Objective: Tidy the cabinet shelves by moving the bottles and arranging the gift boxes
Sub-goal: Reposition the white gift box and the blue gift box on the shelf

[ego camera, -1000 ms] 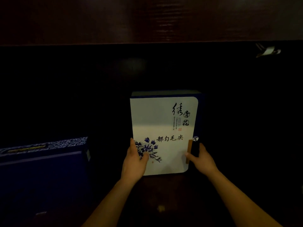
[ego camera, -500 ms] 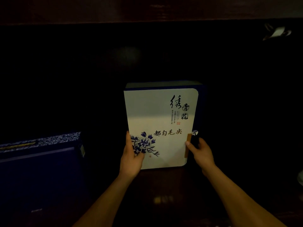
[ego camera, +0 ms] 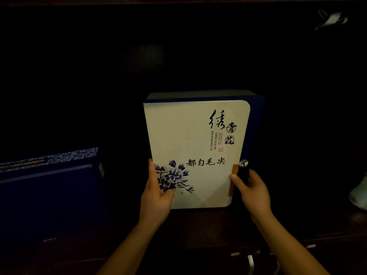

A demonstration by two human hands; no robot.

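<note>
A white gift box [ego camera: 190,139] with blue flowers, black calligraphy and a dark blue spine stands upright on the dark cabinet shelf [ego camera: 208,225], its front facing me. My left hand [ego camera: 156,197] grips its lower left edge, thumb on the flower print. My right hand [ego camera: 252,193] holds the lower right edge by the brown clasp. A second gift box [ego camera: 49,187], dark blue with a patterned top, sits on the same shelf at the left.
The cabinet interior is very dark. A pale rounded object [ego camera: 359,193], perhaps a vase or bottle, shows at the right edge. A small light fitting [ego camera: 330,18] hangs at the upper right. The shelf's front edge [ego camera: 238,253] runs below my arms.
The white box and both hands sit slightly higher in view and a little left. The view has tipped downward, bringing the pale object at the right edge into sight.
</note>
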